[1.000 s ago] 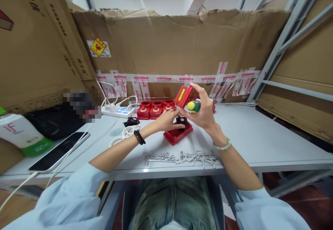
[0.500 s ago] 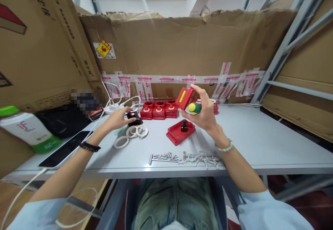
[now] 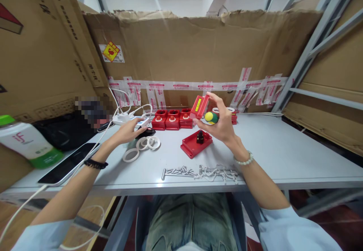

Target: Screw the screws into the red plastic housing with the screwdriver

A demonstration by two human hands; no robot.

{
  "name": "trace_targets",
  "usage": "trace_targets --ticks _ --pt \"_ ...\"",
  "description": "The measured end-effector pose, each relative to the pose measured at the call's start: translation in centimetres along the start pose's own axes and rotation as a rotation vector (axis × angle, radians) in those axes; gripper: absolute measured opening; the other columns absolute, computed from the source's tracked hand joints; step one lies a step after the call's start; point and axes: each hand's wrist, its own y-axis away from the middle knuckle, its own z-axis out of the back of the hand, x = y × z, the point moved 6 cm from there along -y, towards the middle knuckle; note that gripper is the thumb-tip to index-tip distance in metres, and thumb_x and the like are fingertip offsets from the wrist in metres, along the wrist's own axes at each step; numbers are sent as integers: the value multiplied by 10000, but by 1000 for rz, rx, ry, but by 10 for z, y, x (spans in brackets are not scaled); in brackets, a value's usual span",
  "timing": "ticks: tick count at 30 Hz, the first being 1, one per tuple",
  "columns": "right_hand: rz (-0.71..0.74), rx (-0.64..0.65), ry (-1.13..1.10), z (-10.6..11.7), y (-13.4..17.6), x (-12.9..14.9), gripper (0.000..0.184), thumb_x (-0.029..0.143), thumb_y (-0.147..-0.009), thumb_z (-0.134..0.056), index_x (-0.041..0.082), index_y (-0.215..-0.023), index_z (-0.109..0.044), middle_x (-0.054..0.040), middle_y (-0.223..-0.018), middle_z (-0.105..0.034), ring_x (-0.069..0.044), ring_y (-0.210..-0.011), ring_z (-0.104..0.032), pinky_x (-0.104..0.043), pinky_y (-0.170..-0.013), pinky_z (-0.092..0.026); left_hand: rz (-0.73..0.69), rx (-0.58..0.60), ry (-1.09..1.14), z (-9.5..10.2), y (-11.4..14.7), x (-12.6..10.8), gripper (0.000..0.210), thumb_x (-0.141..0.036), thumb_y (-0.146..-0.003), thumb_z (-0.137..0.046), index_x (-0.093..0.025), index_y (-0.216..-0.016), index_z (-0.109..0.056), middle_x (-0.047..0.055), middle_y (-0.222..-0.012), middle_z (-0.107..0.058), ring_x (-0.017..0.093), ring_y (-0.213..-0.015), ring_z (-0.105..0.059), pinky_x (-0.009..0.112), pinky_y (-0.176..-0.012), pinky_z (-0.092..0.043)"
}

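My right hand (image 3: 222,124) grips a red box cover (image 3: 199,107) with a yellow label, tilted above the table. In the same hand lies a screwdriver (image 3: 211,117) with a yellow and green handle; its shaft is out of sight. Below sits a red box base (image 3: 196,145) with a black fitting (image 3: 200,137) standing in it. My left hand (image 3: 129,130) is low at the left, finger and thumb apart. Its thumb is over or touching a small black object (image 3: 147,132) on the table, partly hidden. White rings (image 3: 153,143) lie just in front of it.
Several red boxes with red buttons (image 3: 172,120) stand in a row at the back. Screws (image 3: 181,171) and a T-shaped metal bar (image 3: 163,174) lie near the front edge. Leftward are a phone (image 3: 68,164), a bottle (image 3: 31,145), a power strip (image 3: 121,118) and cables.
The black object by my left hand looks lower and flatter than before, and the red patch on it no longer shows. My right hand keeps its hold on the cover and screwdriver.
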Motion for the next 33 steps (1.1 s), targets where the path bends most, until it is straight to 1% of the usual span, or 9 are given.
trace_targets --ticks 4,6,9,13,16,18,20,26,33 --pt "-93 114 -191 -8 0 -4 731 454 -746 -685 215 -1374 -397 -94 -1273 -602 -251 -1123 -618 -406 -944 -539 -271 -5 253 2 12 -101 626 -573 -869 -506 -198 -1362 -412 135 -1432 -488 297 -1314 -470 481 -1095 -382" --pt "-127 204 -315 -15 2 -5 707 457 -756 -685 212 -1358 -407 -95 -1247 -626 -244 -1150 -614 -404 -994 -513 -424 54 437 -6 17 -152 737 -494 -837 -619 -236 -1444 -290 135 -1495 -409 282 -1356 -428 466 -1114 -374" --pt "-173 273 -405 -22 3 -9 672 459 -746 -704 208 -1314 -450 -105 -1247 -638 -244 -1182 -604 -412 -1028 -486 -485 44 659 -17 15 -191 867 -424 -780 -716 -254 -1469 -218 150 -1461 -443 283 -1317 -472 461 -1079 -416" --pt "-236 246 -345 -15 -1 -21 709 456 -704 -741 207 -1306 -462 -112 -1200 -665 -249 -1149 -622 -418 -977 -505 -399 -20 667 -29 8 -188 793 -435 -799 -692 -230 -1440 -272 141 -1315 -573 270 -1174 -579 431 -963 -492" --pt "-258 77 -236 3 -7 -33 696 483 -690 -750 200 -1270 -492 -90 -1063 -705 -233 -1007 -668 -404 -899 -525 -329 -9 462 -39 7 -179 792 -502 -774 -691 -218 -1419 -329 146 -1301 -589 286 -1098 -612 447 -923 -489" --pt "-263 -41 -156 15 -9 -41 607 505 -702 -734 197 -1190 -548 -60 -949 -714 -214 -898 -678 -389 -856 -529 -282 6 306 -48 7 -178 780 -545 -763 -679 -221 -1402 -369 148 -1299 -595 306 -1074 -619 482 -918 -470" --pt "-281 -97 -83 20 -10 -47 505 507 -716 -715 194 -1094 -597 -38 -865 -711 -199 -811 -672 -370 -808 -531 -245 27 166 -57 6 -182 766 -576 -773 -647 -222 -1399 -383 151 -1270 -616 335 -1090 -610 525 -921 -442" --pt "-320 -61 48 17 -9 -55 304 444 -753 -667 187 -914 -665 -31 -805 -713 -194 -739 -655 -344 -758 -509 -242 94 -136 -79 3 -203 750 -611 -794 -580 -185 -1386 -406 177 -1150 -668 385 -1110 -592 553 -917 -400" --pt "-366 35 100 14 -9 -52 240 386 -746 -650 190 -882 -678 -44 -832 -717 -217 -778 -663 -343 -749 -505 -278 152 -227 -84 3 -210 786 -679 -773 -551 -120 -1317 -452 213 -1063 -697 412 -1041 -624 554 -925 -366"
